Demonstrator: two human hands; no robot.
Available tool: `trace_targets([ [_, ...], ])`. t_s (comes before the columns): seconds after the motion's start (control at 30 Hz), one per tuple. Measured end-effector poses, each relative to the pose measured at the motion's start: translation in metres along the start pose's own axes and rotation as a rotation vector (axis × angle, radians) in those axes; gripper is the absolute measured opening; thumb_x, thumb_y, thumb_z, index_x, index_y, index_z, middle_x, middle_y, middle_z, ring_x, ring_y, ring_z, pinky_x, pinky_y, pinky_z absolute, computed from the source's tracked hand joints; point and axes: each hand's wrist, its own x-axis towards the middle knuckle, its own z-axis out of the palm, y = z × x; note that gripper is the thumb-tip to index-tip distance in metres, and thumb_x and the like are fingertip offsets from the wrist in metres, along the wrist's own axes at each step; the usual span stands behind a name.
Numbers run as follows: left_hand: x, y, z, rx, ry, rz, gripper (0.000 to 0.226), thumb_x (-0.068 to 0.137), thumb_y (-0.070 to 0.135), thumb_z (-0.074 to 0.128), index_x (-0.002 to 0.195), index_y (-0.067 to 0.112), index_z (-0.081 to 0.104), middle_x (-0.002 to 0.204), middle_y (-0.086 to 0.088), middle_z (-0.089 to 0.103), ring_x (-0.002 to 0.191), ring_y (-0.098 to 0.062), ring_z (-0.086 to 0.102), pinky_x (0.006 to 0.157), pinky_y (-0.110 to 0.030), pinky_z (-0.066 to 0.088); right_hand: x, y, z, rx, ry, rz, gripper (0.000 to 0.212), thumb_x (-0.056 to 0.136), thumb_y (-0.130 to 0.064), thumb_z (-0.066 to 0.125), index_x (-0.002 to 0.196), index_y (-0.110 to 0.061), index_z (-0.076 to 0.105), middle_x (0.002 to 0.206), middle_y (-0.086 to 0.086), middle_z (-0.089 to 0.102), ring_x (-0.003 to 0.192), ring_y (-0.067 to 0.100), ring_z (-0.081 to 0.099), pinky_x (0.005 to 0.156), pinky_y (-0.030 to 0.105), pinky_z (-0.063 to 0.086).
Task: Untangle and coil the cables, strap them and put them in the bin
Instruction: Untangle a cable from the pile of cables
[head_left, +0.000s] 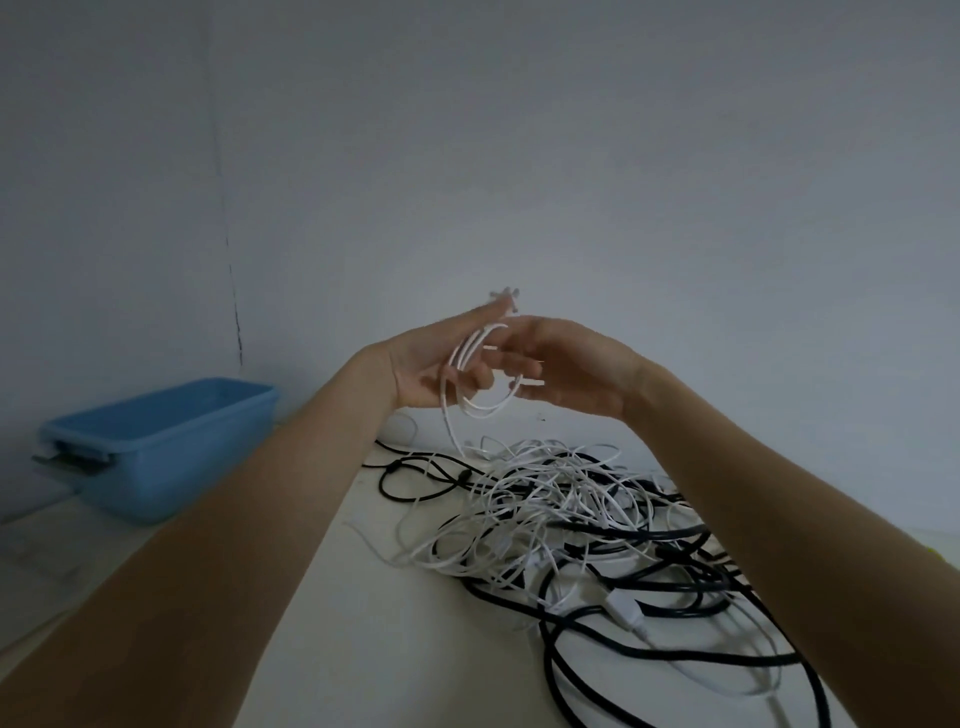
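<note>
Both hands are raised above the table in front of the wall. My left hand (431, 364) holds a small coil of thin white cable (480, 384), with loops wrapped over its fingers and a connector end sticking up past the fingertips. My right hand (561, 369) touches the same coil from the right, fingers pinching a strand. A loose tail of this cable hangs down into the tangled pile of white and black cables (576, 525) on the table below. The blue plastic bin (156, 441) stands at the left against the wall, with nothing visible inside.
The white table (405, 649) runs from the bin to the right edge. A thick black cable (675, 660) loops toward the near right. A white USB plug (626, 616) lies in the pile. The grey wall is close behind.
</note>
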Motion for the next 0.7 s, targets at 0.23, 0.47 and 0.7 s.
trace_targets([
  [0.23,0.010,-0.001,-0.004,0.121,0.144,-0.028,0.043,0.088,0.041,0.052,0.078,0.004,0.072,0.065,-0.009,0.068,0.043,-0.005,0.058,0.038,-0.008,0.043,0.021,-0.013,0.015,-0.097,0.456,-0.075,0.013,0.084,0.007,0.058,0.081,-0.005,0.060,0.070,0.009,0.055,0.061,0.019,0.049,0.054,0.022,0.043],
  [0.47,0.023,0.006,0.006,0.144,0.110,-0.027,0.039,0.091,0.033,0.053,0.068,0.004,0.067,0.063,-0.008,0.066,0.043,-0.002,0.055,0.039,-0.006,0.043,0.029,-0.016,0.022,0.364,0.743,-0.132,0.027,0.084,0.012,0.046,0.067,-0.008,0.053,0.047,0.004,0.045,0.037,0.012,0.038,0.039,0.017,0.032],
  [0.7,0.028,0.001,0.003,0.105,0.206,0.250,0.033,0.098,0.028,0.046,0.068,0.015,0.051,0.053,0.004,0.057,0.046,-0.003,0.051,0.045,-0.011,0.043,0.025,-0.012,0.010,-0.398,0.679,-0.031,0.037,0.091,-0.032,0.047,0.060,-0.012,0.047,0.051,0.001,0.040,0.043,0.016,0.034,0.040,0.020,0.026],
])
